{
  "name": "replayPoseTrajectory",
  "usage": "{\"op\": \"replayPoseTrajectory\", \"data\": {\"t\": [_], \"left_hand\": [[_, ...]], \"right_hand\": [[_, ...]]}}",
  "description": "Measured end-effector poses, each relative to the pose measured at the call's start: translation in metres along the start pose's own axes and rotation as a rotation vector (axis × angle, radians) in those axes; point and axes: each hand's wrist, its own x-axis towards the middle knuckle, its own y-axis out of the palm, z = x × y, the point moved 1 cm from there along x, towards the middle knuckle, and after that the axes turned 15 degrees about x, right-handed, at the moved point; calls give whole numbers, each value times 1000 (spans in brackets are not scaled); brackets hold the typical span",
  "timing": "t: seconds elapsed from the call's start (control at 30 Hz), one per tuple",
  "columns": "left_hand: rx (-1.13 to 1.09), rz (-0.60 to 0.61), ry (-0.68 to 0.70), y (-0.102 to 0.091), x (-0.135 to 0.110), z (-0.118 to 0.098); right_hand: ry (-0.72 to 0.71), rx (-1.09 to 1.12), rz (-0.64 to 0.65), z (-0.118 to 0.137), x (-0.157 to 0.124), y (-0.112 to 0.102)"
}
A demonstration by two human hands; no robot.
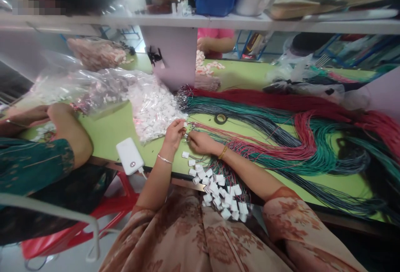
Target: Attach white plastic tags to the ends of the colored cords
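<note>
My left hand [173,133] and my right hand [200,142] meet above the green table [109,132], fingers pinched together around a small white connector and thin wire ends [186,133]. A heap of loose white connectors [153,107] lies just left of my hands. Finished wires with white connectors [221,193] hang over the table's near edge onto my lap. Long bundles of red, green and dark wires [300,138] stretch to the right from my hands.
A white power bank [129,155] sits at the table edge. A roll of black tape [221,118] lies among the wires. A co-worker's arm [67,128] rests at left beside plastic bags [78,84]. Another person in pink [215,41] sits beyond a lilac divider [175,55].
</note>
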Motion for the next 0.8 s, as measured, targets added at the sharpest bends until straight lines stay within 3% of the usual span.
{"op": "replayPoseTrajectory", "data": {"t": [0.17,0.27,0.5,0.8], "left_hand": [[-51,79,4,3,-1,1],[-50,142,-25,9,-3,2],[-46,199,-56,14,-7,2],[135,96,-33,17,-7,10]], "right_hand": [[-11,531,-354,-13,-4,-21],[28,642,-453,-13,-7,-25],[46,530,-528,-8,-11,-16],[-51,126,-499,-12,-16,-17]]}}
